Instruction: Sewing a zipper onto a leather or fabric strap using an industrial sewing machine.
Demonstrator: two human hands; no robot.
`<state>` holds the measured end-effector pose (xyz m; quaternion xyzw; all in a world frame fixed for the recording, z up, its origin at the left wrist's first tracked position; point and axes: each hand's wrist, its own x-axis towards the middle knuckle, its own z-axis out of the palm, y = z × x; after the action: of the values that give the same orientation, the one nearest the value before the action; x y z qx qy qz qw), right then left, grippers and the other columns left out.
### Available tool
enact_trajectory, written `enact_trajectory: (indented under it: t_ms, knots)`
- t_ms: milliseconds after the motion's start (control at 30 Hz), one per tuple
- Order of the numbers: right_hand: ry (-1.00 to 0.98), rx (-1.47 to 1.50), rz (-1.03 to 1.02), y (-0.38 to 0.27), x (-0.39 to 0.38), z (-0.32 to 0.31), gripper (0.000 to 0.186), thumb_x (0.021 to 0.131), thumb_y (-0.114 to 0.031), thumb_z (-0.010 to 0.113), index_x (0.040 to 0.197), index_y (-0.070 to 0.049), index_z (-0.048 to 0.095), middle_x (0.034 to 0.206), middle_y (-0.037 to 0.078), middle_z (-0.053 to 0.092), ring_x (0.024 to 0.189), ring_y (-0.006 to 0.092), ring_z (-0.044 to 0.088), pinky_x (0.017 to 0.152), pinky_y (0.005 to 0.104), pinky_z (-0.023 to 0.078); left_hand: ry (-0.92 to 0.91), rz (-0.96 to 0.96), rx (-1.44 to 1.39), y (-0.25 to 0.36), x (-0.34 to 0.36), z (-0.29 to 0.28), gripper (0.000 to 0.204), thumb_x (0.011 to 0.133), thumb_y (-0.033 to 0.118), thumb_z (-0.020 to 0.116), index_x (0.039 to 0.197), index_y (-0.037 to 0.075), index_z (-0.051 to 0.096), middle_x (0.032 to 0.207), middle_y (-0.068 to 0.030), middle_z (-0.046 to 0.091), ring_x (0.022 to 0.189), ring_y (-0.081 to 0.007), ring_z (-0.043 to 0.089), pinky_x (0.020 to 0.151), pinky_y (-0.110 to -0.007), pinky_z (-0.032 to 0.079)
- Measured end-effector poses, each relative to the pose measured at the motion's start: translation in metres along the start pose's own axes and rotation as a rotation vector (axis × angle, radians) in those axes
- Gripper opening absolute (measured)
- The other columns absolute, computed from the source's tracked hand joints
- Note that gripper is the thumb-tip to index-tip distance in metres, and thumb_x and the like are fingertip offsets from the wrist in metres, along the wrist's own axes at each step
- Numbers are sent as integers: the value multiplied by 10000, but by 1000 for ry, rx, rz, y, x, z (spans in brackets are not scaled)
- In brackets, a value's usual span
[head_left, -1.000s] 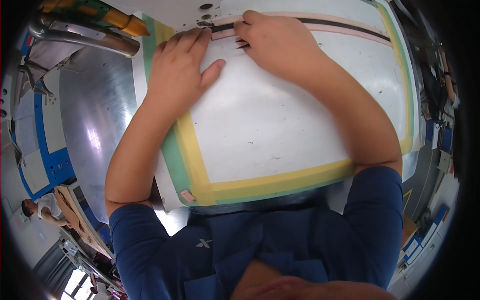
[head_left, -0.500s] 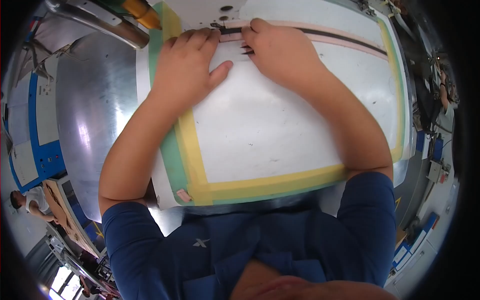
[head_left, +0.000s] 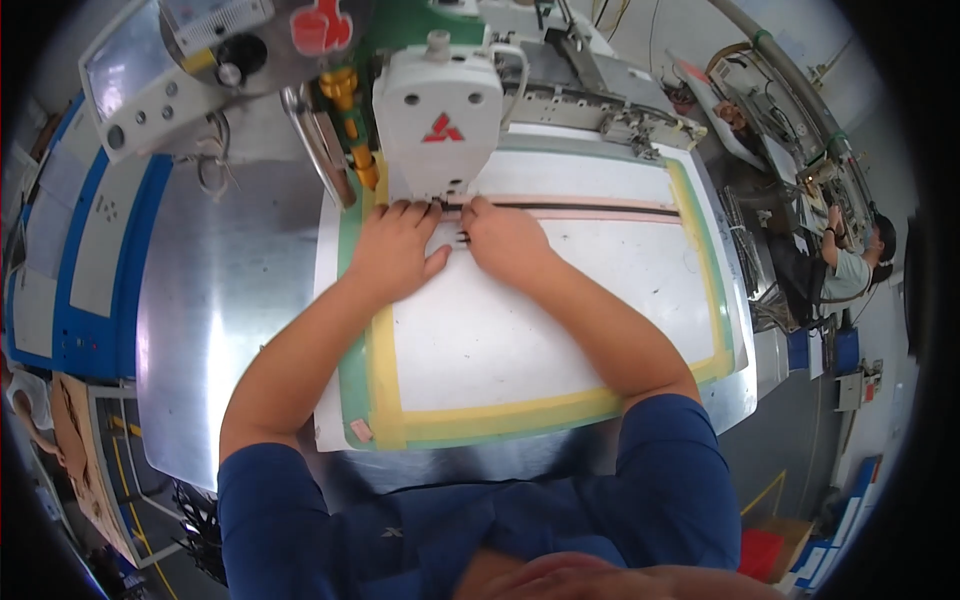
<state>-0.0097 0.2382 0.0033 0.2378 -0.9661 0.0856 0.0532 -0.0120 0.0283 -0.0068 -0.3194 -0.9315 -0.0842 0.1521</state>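
A long black zipper-like strip [head_left: 590,208] lies in a pink-edged slot across the far part of a white board [head_left: 500,320]. My left hand [head_left: 395,252] rests flat by the strip's left end, fingers stretched toward it and thumb apart. Close on its right, my right hand [head_left: 507,240] is closed, its fingertips pressing down at the strip. Two dark pointed tips, like those of tweezers [head_left: 463,238], stick out from under its curled fingers; the rest of that tool is hidden. Both hands are just in front of the white sewing machine head [head_left: 438,120].
Yellow tape [head_left: 510,408] and green tape edge the board on a metal table [head_left: 210,300]. A yellow-brown pointed fitting [head_left: 350,120] and a metal tube hang near my left hand. A control panel [head_left: 150,100] stands far left. Another person [head_left: 850,260] sits at the right.
The view has tilted up, bringing the machine head and control panel into sight. Both hands keep their places at the strip's left end.
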Motion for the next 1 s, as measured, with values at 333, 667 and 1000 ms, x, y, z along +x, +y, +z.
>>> enact_trajectory:
  t_ms: [333,667,1000]
  knots:
    - [-21,43,62,-6,-3,-5,207,917,-58,572,1058,-17,717,1124,159,653,940,350,727,769,437,605,-56,-11,37,8,-2,-11,566,914,428,651,1375,101,623,1314,-112,624,1239,-312,558,1043,-484,422]
    - [-4,-15,53,12,-24,-17,349,909,-170,650,1237,-51,645,1172,119,650,930,326,725,759,453,604,-85,-139,46,13,-7,-15,557,914,439,663,1361,108,629,1340,-139,607,1270,-337,544,1071,-491,412]
    - [-37,21,73,3,-23,-21,322,925,-98,583,1228,-37,671,1183,145,643,984,340,718,839,457,593,-52,-141,71,21,-12,-23,551,886,452,689,1292,80,664,1249,-117,657,1194,-304,585,1027,-470,421]
